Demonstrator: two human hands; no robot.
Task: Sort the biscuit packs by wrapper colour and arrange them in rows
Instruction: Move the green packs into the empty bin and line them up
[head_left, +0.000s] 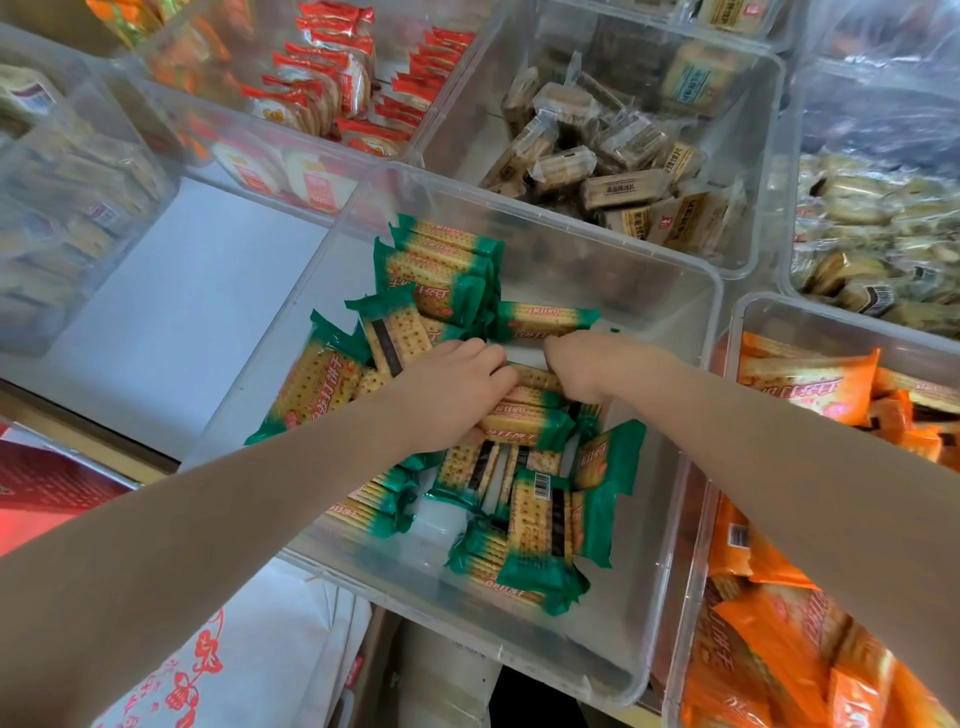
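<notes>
colour sort looks done, rows barely begun | green packs (519, 519) jumbled in clear bin (571, 649), neat stack at 12 o'clock | left hand (447, 395) and right hand (592, 364) curled on mid-pile packs

Green-wrapped biscuit packs (540, 525) are seen scattered in a clear plastic bin (670, 332), lying flat, tilted and overlapping at mixed angles; a few are stacked in a leaning row (441, 265) toward the far left corner. Orange-wrapped packs (810, 384) are heaped in the bin to the right, red-wrapped packs (322, 78) are stood in rows in a far bin, and pale beige packs (618, 156) are piled loosely in another.
</notes>
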